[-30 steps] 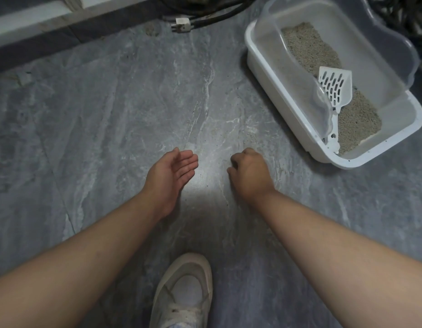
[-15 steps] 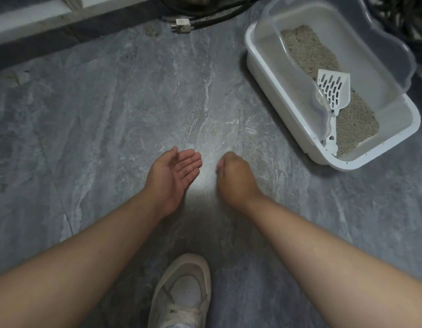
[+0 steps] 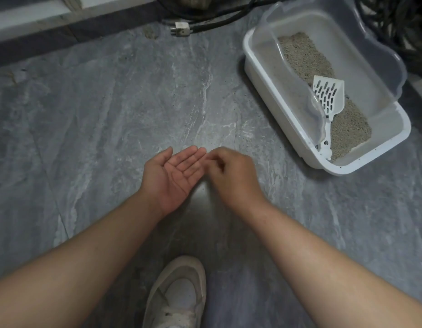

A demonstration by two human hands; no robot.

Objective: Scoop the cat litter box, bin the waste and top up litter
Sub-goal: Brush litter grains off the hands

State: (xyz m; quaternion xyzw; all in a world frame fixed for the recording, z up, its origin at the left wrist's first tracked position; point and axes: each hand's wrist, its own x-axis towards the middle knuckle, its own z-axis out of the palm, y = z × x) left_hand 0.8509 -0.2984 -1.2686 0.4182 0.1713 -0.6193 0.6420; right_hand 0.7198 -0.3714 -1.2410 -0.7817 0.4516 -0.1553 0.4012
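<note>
A white litter box (image 3: 271, 107) with a clear raised hood (image 3: 361, 50) stands on the floor at the upper right. Grey litter (image 3: 349, 131) lies in a thin strip inside it. A white slotted scoop (image 3: 328, 95) leans in the box, handle toward the near corner. My left hand (image 3: 174, 178) is held flat, palm up, just above the floor. My right hand (image 3: 236, 178) hovers beside it, its curled fingers pinched together at the left fingertips. Whether it holds any grains is too small to tell. Loose litter grains (image 3: 229, 136) dot the floor beyond both hands.
The floor is grey marbled tile (image 3: 99, 114). A black cable with a white plug (image 3: 180, 29) runs along the far wall. Dark coiled hoses (image 3: 399, 24) lie behind the box. My white shoe (image 3: 179, 297) stands below the hands.
My right hand has slid left from the floor near the box to the fingertips of my left hand. The left palm has turned flatter and more open.
</note>
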